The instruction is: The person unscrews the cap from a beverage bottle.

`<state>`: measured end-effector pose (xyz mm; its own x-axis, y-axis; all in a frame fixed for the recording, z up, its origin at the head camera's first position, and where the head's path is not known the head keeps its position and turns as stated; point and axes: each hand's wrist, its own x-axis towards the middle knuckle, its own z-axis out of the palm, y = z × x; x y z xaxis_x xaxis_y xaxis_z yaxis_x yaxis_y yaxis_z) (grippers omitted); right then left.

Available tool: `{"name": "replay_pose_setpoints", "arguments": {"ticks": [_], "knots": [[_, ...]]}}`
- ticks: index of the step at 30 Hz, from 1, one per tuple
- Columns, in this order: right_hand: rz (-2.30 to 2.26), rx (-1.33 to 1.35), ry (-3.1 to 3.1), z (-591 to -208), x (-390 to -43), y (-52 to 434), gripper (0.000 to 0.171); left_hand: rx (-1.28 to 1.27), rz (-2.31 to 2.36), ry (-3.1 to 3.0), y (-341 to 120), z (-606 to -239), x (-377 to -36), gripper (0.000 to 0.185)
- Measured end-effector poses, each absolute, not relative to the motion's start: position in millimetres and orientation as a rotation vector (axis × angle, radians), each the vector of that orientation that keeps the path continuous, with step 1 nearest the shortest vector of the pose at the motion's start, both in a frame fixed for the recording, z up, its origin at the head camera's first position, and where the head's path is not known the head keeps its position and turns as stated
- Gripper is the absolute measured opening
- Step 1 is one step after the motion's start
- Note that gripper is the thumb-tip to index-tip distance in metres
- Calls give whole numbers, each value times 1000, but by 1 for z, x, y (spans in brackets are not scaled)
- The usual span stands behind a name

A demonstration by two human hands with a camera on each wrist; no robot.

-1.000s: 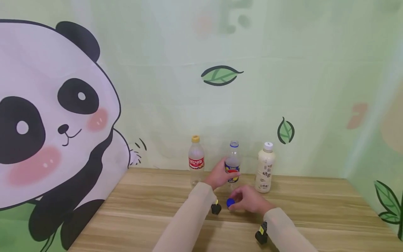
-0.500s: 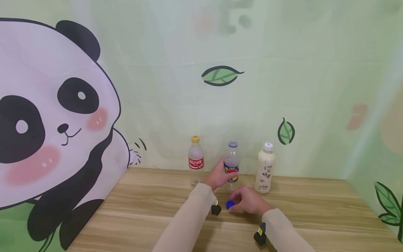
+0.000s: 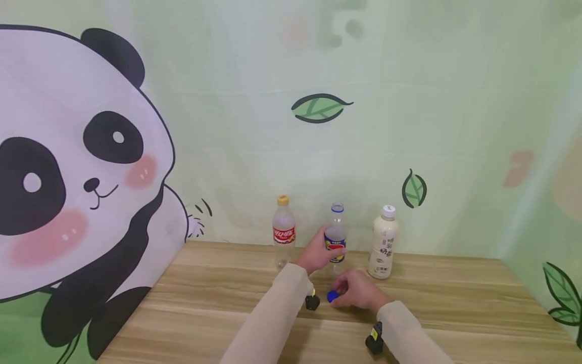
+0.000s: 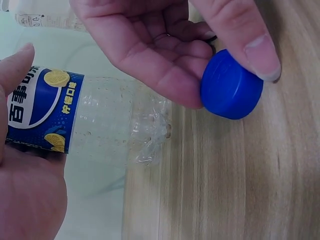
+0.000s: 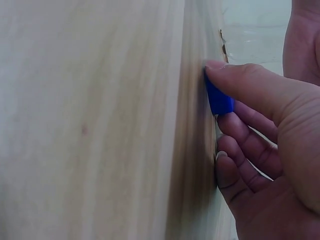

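My left hand [image 3: 316, 253] grips a clear plastic bottle [image 3: 337, 235] around its blue label; the bottle stands upright and its mouth is uncapped, with a blue ring at the neck. In front of it, my right hand [image 3: 356, 290] pinches a blue bottle cap [image 3: 333, 297] between thumb and index finger, low over the wooden table. The left wrist view shows the cap [image 4: 232, 85] close to the bottle's base, with the label [image 4: 45, 110] printed with lemon slices. From the right wrist, the cap [image 5: 218, 95] appears edge-on beneath the thumb.
On the wooden table [image 3: 204, 293], a clear bottle with a yellow cap and red label [image 3: 284, 235] stands left of the held one. A cream-coloured bottle with a white cap [image 3: 383, 242] stands to the right. Behind rises a pale green printed backdrop [image 3: 254, 151].
The right hand and the blue cap have come down very slightly toward the table. The left hand stays around the bottle, and the other bottles have not moved.
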<state>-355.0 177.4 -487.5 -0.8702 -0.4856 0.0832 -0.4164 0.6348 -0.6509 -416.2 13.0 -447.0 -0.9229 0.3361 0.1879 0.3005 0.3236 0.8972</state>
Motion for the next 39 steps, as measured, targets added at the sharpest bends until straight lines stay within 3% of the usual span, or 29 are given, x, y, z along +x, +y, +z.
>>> {"name": "replay_pose_setpoints", "arguments": {"ticks": [18,26,39], "knots": [[-1159,-670,2761,-483,-355,178,46,514,1689,2586,-4,-465,-408,89],[-1251,-662,2785,-476,-349,190,39,442,1685,2554,-8,-472,-394,94],[-1338,-520,2836,-461,-334,198,27,408,1758,2559,-15,-478,-363,83]]}}
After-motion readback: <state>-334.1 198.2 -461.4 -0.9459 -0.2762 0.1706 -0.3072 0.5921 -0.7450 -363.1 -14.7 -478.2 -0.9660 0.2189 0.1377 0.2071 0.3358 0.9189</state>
